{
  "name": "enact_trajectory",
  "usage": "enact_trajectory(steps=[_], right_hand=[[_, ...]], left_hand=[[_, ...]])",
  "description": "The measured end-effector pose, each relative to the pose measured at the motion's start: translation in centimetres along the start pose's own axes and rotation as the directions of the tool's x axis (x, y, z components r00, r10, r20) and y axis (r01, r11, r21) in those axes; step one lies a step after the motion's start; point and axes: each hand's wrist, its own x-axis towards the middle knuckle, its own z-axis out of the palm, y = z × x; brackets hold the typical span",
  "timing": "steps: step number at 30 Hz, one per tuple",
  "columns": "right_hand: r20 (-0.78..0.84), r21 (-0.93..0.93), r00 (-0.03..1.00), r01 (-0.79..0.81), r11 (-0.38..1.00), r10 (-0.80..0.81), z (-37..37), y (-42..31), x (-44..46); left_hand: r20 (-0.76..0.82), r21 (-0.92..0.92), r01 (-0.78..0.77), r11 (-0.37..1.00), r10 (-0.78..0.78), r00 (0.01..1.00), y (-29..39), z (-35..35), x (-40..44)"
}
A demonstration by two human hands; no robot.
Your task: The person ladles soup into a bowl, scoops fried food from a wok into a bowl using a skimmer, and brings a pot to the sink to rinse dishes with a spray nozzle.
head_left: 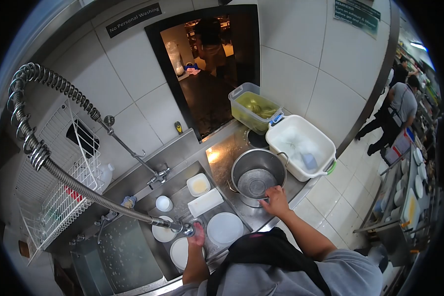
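My right hand (276,201) is closed on the near rim of a deep steel pot (257,170), thumb outside. The pot stands upright on the steel counter, its two loop handles showing. My left hand (197,234) is at the spray nozzle (186,228) over the sink and appears closed on it; its fingers are partly hidden. Around that hand in the sink lie a round white plate (225,229), another plate (180,252) and a third (163,231). Behind them are a white rectangular dish (205,202), a square bowl (199,185) and a small white cup (164,203).
A white tub (301,148) with suds and a blue item stands behind the pot, beside a clear bin (254,106) of yellowish liquid. Left are a water-filled basin (128,259), a coiled hose (22,108) and a wire rack (64,207). People (402,106) stand far right.
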Motion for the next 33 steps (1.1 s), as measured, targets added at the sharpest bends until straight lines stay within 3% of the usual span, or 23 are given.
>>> enact_trajectory(steps=[3, 7, 18, 22, 24, 25, 26, 27, 28, 29, 30, 31, 32, 33], right_hand=[[-0.007, -0.003, 1.000, 0.008, 1.000, -0.008, -0.1, -0.2, 0.0], [-0.013, -0.007, 1.000, 0.011, 1.000, -0.012, -0.2, -0.4, 0.2], [-0.010, -0.016, 1.000, 0.009, 1.000, -0.009, -0.1, -0.2, 0.0], [-0.024, -0.039, 0.999, 0.028, 0.999, -0.029, 0.4, 0.3, -0.1], [-0.011, -0.038, 1.000, 0.022, 0.999, -0.023, 0.2, 0.3, -0.2], [0.004, -0.040, 1.000, 0.024, 0.999, -0.024, 0.1, 0.3, -0.2], [-0.002, -0.032, 1.000, 0.008, 0.999, -0.008, 0.2, 0.3, -0.2], [-0.013, -0.043, 1.000, 0.028, 0.999, -0.029, 0.3, 0.4, -0.2], [-0.024, -0.054, 0.998, 0.048, 0.997, -0.049, 0.3, 0.5, -0.3], [-0.033, -0.048, 0.999, 0.029, 0.998, -0.030, 0.2, 0.5, -0.3], [-0.038, -0.046, 0.998, 0.041, 0.998, -0.043, 0.1, 0.5, -0.3], [-0.042, -0.044, 0.998, 0.053, 0.998, -0.055, 0.0, 0.5, -0.3], [-0.052, -0.037, 0.998, 0.037, 0.999, -0.039, 0.1, 0.6, -0.3], [-0.035, -0.032, 0.999, 0.026, 0.999, -0.027, 0.2, 0.7, -0.4]], left_hand=[[0.074, -0.015, 0.020, 1.000, -0.019, 0.997, 0.2, 0.0, -0.5], [0.029, -0.033, 0.016, 0.999, -0.015, 0.999, 0.2, 0.9, -1.7], [0.110, -0.015, 0.022, 1.000, -0.020, 0.994, -0.3, 0.5, -1.2], [-0.013, -0.029, 0.078, 0.997, -0.078, 0.997, 0.2, -0.6, 0.5], [0.132, 0.467, 0.185, 0.865, -0.275, 0.952, 1.6, -3.9, 2.4], [0.125, 0.480, 0.189, 0.856, -0.281, 0.952, 1.2, -3.4, 1.9], [0.001, 0.856, 0.034, 0.516, -0.067, 0.998, 0.1, -2.3, 0.9], [0.012, 1.000, -0.013, 0.005, 0.181, 0.983, -0.6, -1.6, 0.3], [0.016, 1.000, -0.013, -0.016, 0.174, 0.985, -0.4, -2.2, 1.0], [0.340, 0.864, -0.245, -0.439, 0.151, 0.928, -0.1, -3.6, 2.3], [0.602, 0.511, -0.397, -0.762, -0.012, 0.798, 0.4, -4.5, 2.9], [0.747, 0.161, -0.488, -0.858, -0.217, 0.628, 0.7, -4.6, 2.6], [0.744, 0.143, -0.492, -0.859, -0.234, 0.626, 0.8, -4.7, 2.4], [0.661, 0.167, -0.381, -0.909, -0.184, 0.728, 0.6, -4.8, 2.3]])
